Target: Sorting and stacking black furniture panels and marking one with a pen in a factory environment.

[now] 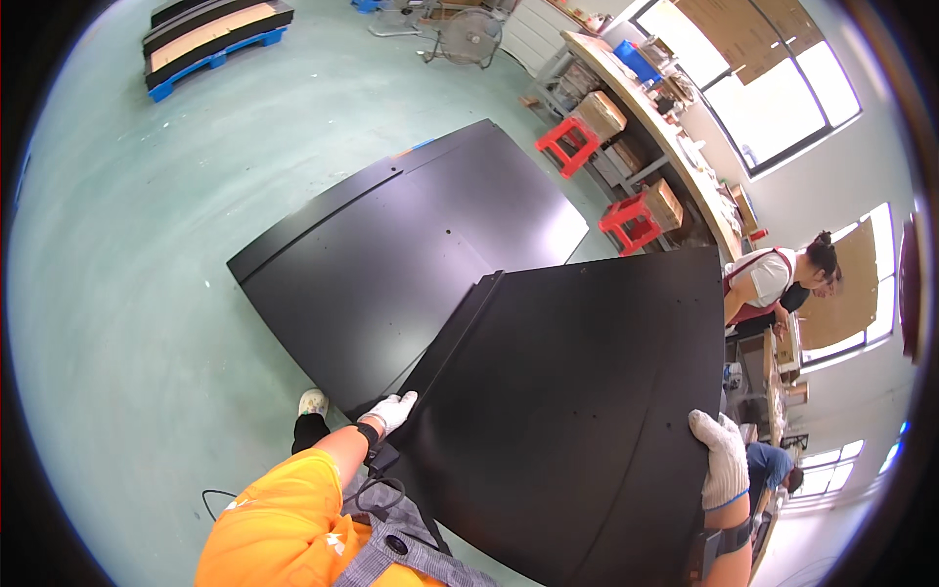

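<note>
A large black panel (577,362) spans the space in front of my body, held by its two opposite sides. My left hand (391,412), in a white knit glove, is closed on the panel's left edge, near a raised strip that runs along that side. On the right edge, my right hand (722,452), gloved the same way, grips with its thumb side on the top face; the fingers beneath are hidden. Beyond and lower lies a second black panel (372,259) with small holes and a strip along its far left side. The held panel overlaps its near right part.
A long workbench (675,147) with clutter runs along the right wall, red stools (567,147) beside it. People work at right, one in a white top (768,279). A blue pallet (220,54) bearing panels and a floor fan (468,39) stand at the back.
</note>
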`<state>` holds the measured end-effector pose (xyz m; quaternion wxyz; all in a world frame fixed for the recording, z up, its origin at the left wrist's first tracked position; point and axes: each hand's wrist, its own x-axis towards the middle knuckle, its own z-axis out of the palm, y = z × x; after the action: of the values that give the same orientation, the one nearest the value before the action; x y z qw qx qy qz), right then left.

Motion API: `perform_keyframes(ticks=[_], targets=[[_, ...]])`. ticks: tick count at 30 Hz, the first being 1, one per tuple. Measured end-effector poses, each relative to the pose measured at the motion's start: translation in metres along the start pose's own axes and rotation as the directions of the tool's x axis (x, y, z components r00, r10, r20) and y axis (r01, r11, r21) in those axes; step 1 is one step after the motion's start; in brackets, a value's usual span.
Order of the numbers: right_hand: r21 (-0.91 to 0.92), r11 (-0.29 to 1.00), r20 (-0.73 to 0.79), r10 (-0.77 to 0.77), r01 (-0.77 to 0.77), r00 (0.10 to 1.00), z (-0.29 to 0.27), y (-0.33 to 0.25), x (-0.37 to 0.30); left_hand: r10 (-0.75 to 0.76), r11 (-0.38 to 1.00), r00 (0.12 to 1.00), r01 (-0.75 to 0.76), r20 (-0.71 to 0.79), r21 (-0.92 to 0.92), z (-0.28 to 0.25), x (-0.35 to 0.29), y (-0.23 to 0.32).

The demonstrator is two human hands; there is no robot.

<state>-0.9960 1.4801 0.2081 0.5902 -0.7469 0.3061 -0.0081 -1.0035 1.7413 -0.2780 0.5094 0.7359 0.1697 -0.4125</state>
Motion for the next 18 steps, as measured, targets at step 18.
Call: perform_keyframes(ticks=[18], targets=[[-0.104, 0.99, -0.172, 0.076, -0.095, 0.982, 0.125, -0.049, -0.042, -0.049, 0.982, 0.964, -0.002, 0.263, 0.191, -0.039, 0.042, -0.01]])
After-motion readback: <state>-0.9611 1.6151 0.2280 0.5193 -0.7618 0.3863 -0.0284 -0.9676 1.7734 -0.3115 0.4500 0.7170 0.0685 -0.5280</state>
